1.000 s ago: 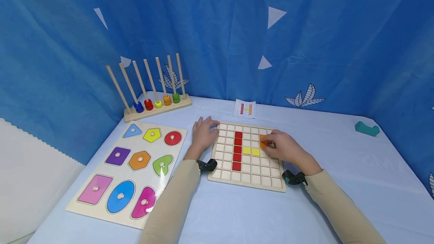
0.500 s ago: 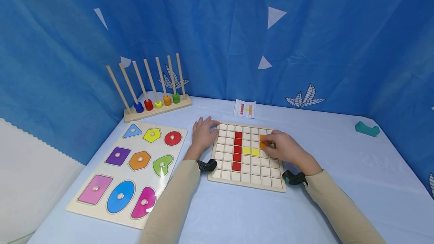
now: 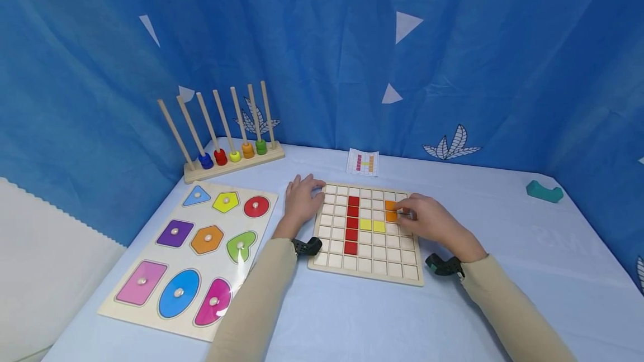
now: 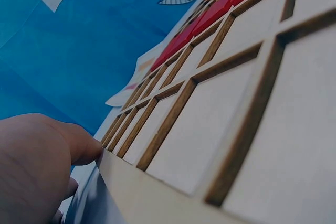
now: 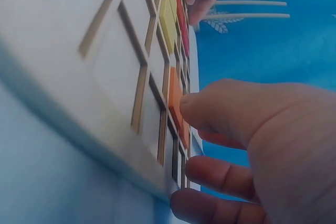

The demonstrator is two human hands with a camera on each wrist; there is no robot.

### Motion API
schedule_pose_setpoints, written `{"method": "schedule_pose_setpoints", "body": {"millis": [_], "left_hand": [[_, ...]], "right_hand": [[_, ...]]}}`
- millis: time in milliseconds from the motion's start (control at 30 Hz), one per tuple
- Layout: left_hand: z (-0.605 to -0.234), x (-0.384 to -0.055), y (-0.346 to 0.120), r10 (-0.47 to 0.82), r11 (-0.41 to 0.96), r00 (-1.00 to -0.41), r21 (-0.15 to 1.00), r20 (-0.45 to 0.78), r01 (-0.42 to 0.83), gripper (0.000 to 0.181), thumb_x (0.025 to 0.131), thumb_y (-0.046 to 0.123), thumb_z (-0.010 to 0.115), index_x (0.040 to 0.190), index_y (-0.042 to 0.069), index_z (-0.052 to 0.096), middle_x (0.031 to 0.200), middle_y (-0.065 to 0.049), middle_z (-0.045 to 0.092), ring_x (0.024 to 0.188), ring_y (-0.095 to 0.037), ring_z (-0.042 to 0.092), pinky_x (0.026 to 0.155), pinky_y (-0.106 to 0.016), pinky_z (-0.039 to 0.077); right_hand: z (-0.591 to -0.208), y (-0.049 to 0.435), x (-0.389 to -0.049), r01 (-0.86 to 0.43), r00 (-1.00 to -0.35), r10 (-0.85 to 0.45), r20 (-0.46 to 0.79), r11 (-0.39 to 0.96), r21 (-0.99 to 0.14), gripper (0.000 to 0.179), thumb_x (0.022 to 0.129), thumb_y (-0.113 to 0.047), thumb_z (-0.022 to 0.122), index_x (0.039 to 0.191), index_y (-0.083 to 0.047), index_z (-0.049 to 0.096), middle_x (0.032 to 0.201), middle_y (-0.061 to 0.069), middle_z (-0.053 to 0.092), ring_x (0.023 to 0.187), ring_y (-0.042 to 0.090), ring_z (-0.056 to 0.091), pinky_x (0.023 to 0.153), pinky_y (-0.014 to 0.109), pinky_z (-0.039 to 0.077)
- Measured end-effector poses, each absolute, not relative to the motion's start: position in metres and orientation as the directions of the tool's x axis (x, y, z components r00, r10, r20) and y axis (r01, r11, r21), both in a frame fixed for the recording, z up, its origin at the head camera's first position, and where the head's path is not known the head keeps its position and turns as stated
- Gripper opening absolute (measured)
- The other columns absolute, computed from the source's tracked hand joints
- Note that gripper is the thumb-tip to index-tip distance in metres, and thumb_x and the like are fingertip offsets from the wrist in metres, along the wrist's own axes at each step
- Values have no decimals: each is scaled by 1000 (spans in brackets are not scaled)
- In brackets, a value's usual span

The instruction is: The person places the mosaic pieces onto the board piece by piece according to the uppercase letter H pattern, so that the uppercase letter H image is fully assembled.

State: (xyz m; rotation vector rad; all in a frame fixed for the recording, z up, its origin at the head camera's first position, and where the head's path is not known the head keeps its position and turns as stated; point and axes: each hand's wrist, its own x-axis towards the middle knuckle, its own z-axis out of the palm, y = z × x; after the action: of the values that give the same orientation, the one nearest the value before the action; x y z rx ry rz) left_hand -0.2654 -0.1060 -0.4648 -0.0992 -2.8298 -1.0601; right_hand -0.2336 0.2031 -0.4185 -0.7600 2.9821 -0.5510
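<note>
A wooden grid board point(image 3: 366, 279) lies on the table with square tiles in its cells. A column of several red tiles point(image 3: 353, 212) stands left of centre, and two yellow tiles point(image 3: 372, 225) sit in a row beside it. To their upper right are two orange tiles point(image 3: 391, 216), one above the other. My right hand point(image 3: 430, 218) is at the right side of these, its thumb tip right at an orange tile point(image 5: 175, 95) in the right wrist view, fingers loosely bent. My left hand point(image 3: 302, 200) rests at the board's far left corner, a fingertip touching its edge.
Behind the board lies a small pattern card point(image 3: 362, 162). A shape puzzle board point(image 3: 201, 267) lies at left, with a wooden peg rack point(image 3: 236, 161) holding coloured rings behind it. A teal block point(image 3: 545, 191) sits far right. Blue curtains point(image 3: 322, 71) hang behind the table.
My right hand has drawn back slightly to the right, its fingers coming off the orange tiles, which now show more fully. My left hand has stayed at the board's corner.
</note>
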Motion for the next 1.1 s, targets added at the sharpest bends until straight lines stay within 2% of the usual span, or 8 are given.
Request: {"method": "schedule_pose_setpoints", "body": {"millis": [200,433,633,800,1100], "left_hand": [[-465,-265,-106,20,753,-990,649,139,106,35,97,21,56,128,13,70,158,-18,47,155,-45,24,128,-59,13],[-464,-264,-105,20,750,-990,653,142,109,35,97,21,56,128,13,70,157,-19,47,155,-46,24,128,-59,13],[-464,-264,-105,23,751,-990,652,137,107,35,97,21,56,128,13,70,157,-18,47,155,-46,24,128,-59,13],[-465,-266,-106,24,755,-991,647,133,105,36,97,22,56,129,13,70,158,-18,46,156,-45,23,128,-59,13],[-464,-266,-107,26,754,-991,648,130,105,36,97,22,56,129,13,70,158,-18,47,155,-45,23,128,-59,13]], "right_hand": [[-417,216,-231,-444,-892,-445,76,835,-327,28,87,-15,77,112,-4,75,91,5,67,75,15,52,63,28,43],[-415,229,-228,-396,-914,-404,45,859,-325,31,87,-17,77,115,-4,74,93,7,67,74,16,52,60,27,44],[-412,241,-224,-331,-937,-348,4,888,-320,34,88,-17,76,119,-4,72,100,11,68,76,17,53,61,26,46],[-412,251,-222,-307,-947,-322,7,894,-326,34,87,-16,77,118,-3,72,100,13,68,77,19,54,63,27,49],[-415,268,-217,-289,-954,-300,14,904,-315,35,86,-18,79,116,-1,73,98,15,68,74,18,53,57,24,49]]}}
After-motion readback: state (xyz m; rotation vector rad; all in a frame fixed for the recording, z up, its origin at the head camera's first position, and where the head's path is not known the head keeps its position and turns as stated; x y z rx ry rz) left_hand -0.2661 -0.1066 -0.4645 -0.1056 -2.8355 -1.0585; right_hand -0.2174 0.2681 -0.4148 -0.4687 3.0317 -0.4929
